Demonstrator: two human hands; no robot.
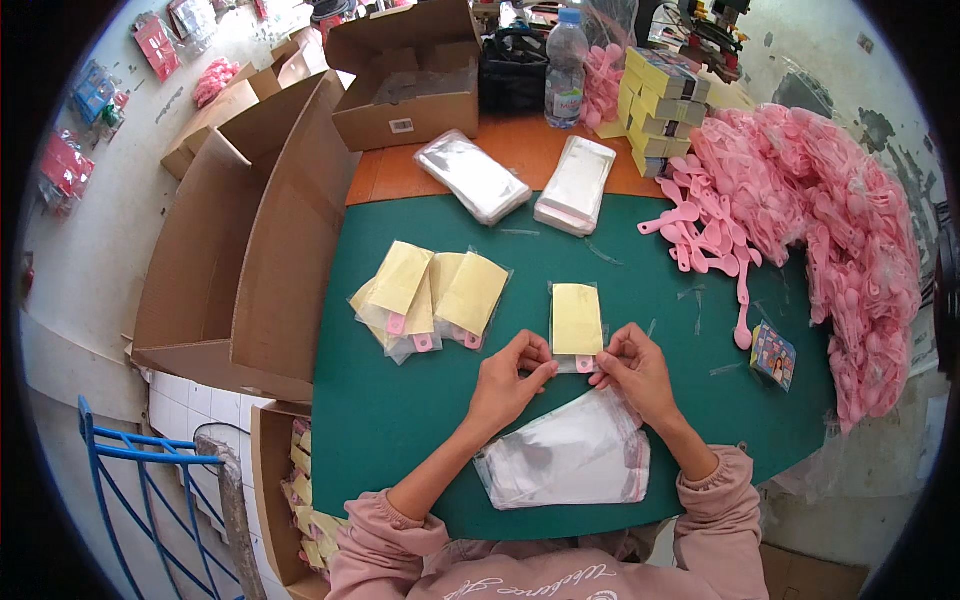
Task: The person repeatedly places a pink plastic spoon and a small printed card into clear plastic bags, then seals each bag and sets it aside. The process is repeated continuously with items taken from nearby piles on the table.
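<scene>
A clear plastic bag holding a yellow card [577, 318] lies on the green table in front of me, with a pink handle end showing below the card. My left hand [512, 378] pinches the bag's lower left corner between thumb and fingers. At its lower right corner my right hand [637, 377] is closed in the same way. Just below, a fanned stack of flat clear bags [570, 455] lies under my wrists. Several filled packets [468, 295] with yellow cards and pink ends overlap to the left.
Two stacks of clear bags [472, 178] lie at the back, near a water bottle [565, 75] and stacked cards [660, 110]. Loose pink spoons [705, 225] and a large heap of bagged ones [860, 250] cover the right. A tall cardboard box [275, 250] borders the left edge.
</scene>
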